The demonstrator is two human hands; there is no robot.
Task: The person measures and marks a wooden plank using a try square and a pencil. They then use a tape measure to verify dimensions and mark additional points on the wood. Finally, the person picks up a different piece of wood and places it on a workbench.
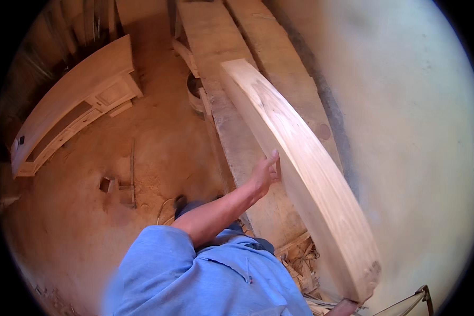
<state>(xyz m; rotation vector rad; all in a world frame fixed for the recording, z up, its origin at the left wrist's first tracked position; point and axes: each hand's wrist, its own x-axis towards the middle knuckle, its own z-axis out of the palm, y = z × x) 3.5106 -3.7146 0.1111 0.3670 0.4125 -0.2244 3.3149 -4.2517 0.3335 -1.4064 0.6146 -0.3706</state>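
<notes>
A long, thick wooden plank [305, 152], pale and grained, stands on its narrow edge over the workbench [271, 210] and runs from the far middle to the near right. My left hand [266, 173] is closed against the plank's left face near its middle, thumb up, with part of the fingers hidden. At the plank's near end, my right hand [345, 307] shows only in part, holding it from below; its fingers are hidden. Where the far end meets the bench, I cannot tell whether they touch.
A pale wall [405, 131] rises along the right. Wood scraps and shavings [303, 263] lie by the bench's near end. A bucket-like container [195, 92] stands at its left side. Far left on the dusty floor [168, 137] is a long wooden cabinet [79, 105]. Small wood blocks [125, 195] lie nearer.
</notes>
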